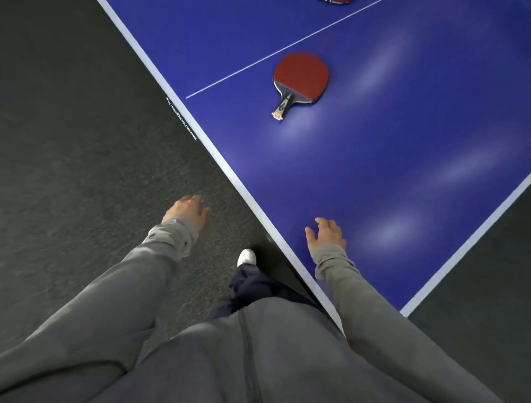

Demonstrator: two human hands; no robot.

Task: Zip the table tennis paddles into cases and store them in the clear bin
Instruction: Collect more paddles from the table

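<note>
Fingers (pixel 321 223) relaxed; paddle (pixel 301 77) lies uncased on table (pixel 402 143).

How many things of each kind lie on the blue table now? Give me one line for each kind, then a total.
Red paddle lying fully in view: 1
Item cut off by the top edge, too little showing to name: 1
Cases: 0
Clear bins: 0
Total on the table: 2
</note>
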